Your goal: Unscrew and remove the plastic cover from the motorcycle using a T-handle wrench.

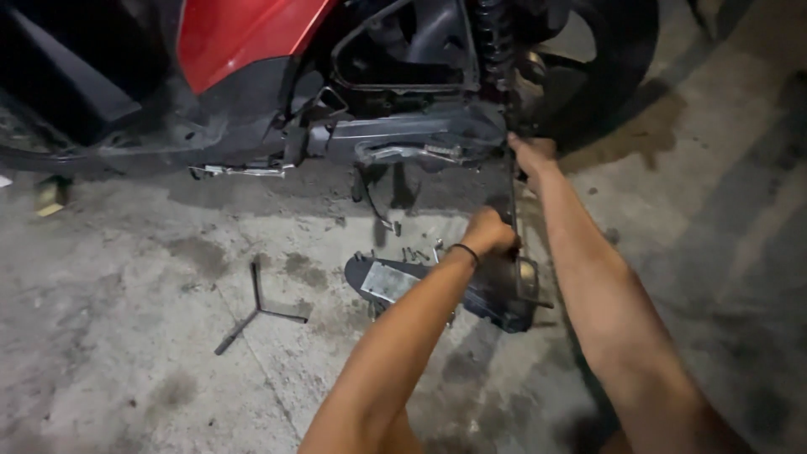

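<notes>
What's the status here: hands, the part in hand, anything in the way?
Left hand and right hand both closed on a long dark bar beside the scooter. Removed cover underneath.

repair yard | stained concrete floor [126,378] | stripped red scooter [252,50] | Y-wrench [256,307] lying loose

A long, thin dark metal bar [513,202] stands nearly upright at the scooter's [252,50] rear, its top at the engine casing just left of the back wheel, its lower end near a dark cover [420,286] lying flat on the concrete floor [126,353].
</notes>
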